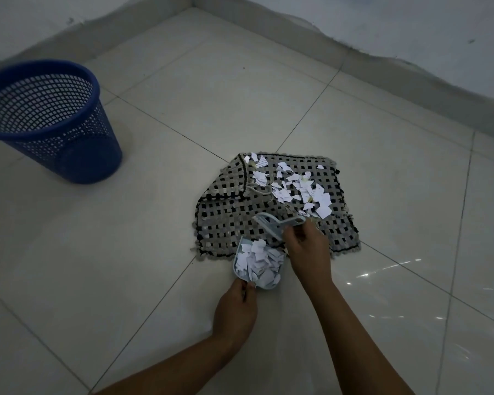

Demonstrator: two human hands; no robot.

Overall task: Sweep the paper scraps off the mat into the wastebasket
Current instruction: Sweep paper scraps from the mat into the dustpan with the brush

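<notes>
The mat (271,212) lay on the floor (183,109), paper scraps (297,186) on its far right part, the dustpan (257,265) at its near edge, the wastebasket (49,121) far left.

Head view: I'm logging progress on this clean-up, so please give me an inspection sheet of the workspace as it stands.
Surface: pale tiled floor, glossy, reflections at right.
Job's things: woven mat, one corner folded over; loose paper scraps on its far part; dustpan at the near edge, full of scraps; blue wastebasket upright, far left, apart from the mat.
Clutter: nothing seen.
Grippers: left hand holds the dustpan; right hand holds a small brush over the mat.
Cables: nothing seen.
Surroundings: white walls meeting in a corner.
</notes>
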